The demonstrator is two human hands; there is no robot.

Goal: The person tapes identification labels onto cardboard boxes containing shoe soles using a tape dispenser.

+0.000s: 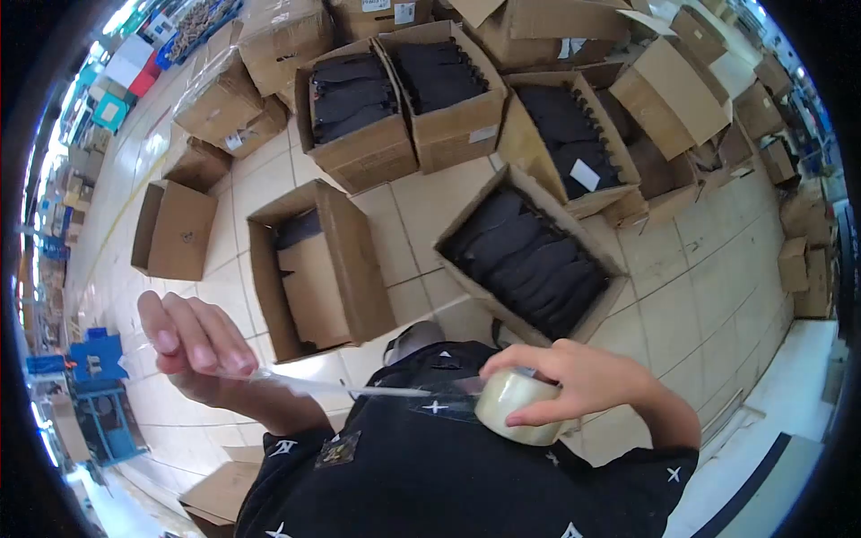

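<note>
My right hand [583, 386] is wrapped round a thick roll of clear packing tape [517, 408], held in front of my dark patterned shirt. A pulled-out strip of tape [359, 389] stretches leftward from the roll. Its far end is pinched between the fingers of my left hand [199, 345], which is raised at the left. Beyond my hands, an open carton [363, 269] has a cardboard sheet and some dark material inside. Right of it stands another open carton [466, 265] packed with dark, flat pieces [525, 255].
Several open cartons [366, 166] with similar dark pieces stand in a row at the back. A smaller open box [184, 231] sits at the left on the tiled floor [408, 229]. Stacked cartons [278, 45] rise behind. Blue equipment [99, 386] stands far left.
</note>
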